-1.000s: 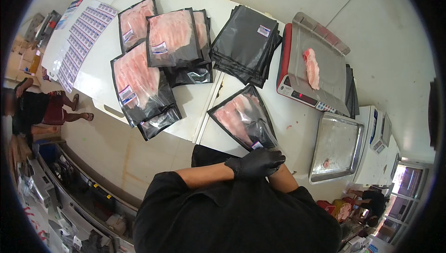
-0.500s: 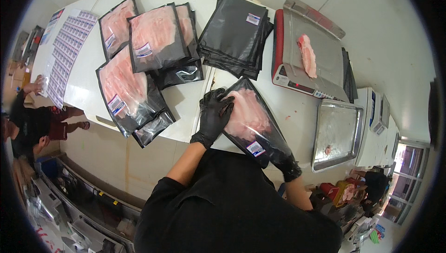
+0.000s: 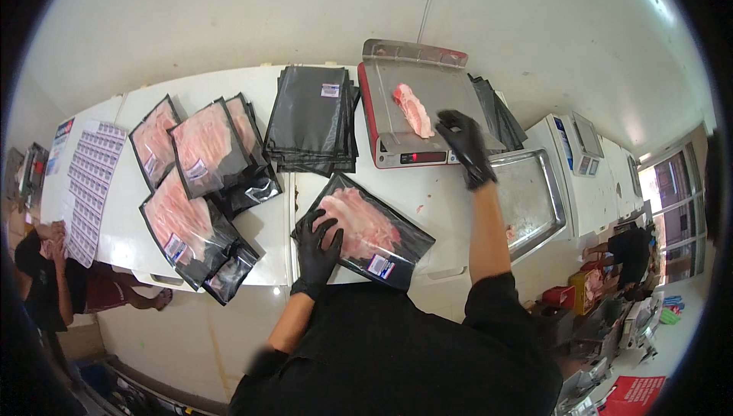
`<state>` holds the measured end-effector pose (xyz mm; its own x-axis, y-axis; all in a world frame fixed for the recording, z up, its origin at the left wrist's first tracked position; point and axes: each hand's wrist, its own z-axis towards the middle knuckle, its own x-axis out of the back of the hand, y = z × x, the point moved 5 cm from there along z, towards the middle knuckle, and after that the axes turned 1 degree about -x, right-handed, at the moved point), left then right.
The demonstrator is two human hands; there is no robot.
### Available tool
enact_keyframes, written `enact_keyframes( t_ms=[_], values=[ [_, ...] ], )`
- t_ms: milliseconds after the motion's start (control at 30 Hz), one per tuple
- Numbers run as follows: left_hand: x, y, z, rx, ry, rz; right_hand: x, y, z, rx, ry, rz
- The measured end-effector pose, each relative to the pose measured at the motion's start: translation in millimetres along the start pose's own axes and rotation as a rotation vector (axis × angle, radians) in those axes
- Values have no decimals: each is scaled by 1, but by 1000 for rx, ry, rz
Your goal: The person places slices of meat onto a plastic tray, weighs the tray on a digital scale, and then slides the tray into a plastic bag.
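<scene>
My left hand, in a black glove, lies with spread fingers on the left side of a clear-fronted black bag of sliced pale pink meat. The bag lies flat near the counter's front edge, a small label at its lower end. My right hand, also gloved, is over the right front part of the scale. Its fingers are bent and slightly apart, with nothing seen in them. Just left of its fingertips, a strip of fatty meat rests on the scale's plate.
Several filled meat bags overlap at the left, beside a label sheet. Behind my bag is a stack of black bags; more black bags lie right of the scale. A metal tray is at right. People work at both sides.
My right hand has left the lower right end of the meat bag and reached up to the scale. My left hand stays on the bag. The view has shifted.
</scene>
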<state>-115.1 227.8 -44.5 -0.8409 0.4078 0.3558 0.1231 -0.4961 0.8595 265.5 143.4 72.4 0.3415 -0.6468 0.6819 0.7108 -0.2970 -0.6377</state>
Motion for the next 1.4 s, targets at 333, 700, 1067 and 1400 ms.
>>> enact_keyframes(
  t_ms=[333,700,1067,1400],
  values=[
    [35,-40,-70,-22,151,192,-73,24,96,98,-292,-291],
    [27,-32,-74,-94,172,280,-92,87,143,-99,-581,-352],
    [23,-28,-75,-148,186,325,-84,78,134,-149,-486,-333],
    [25,-31,-81,-134,262,351,-79,11,76,408,129,-451]
  ],
)
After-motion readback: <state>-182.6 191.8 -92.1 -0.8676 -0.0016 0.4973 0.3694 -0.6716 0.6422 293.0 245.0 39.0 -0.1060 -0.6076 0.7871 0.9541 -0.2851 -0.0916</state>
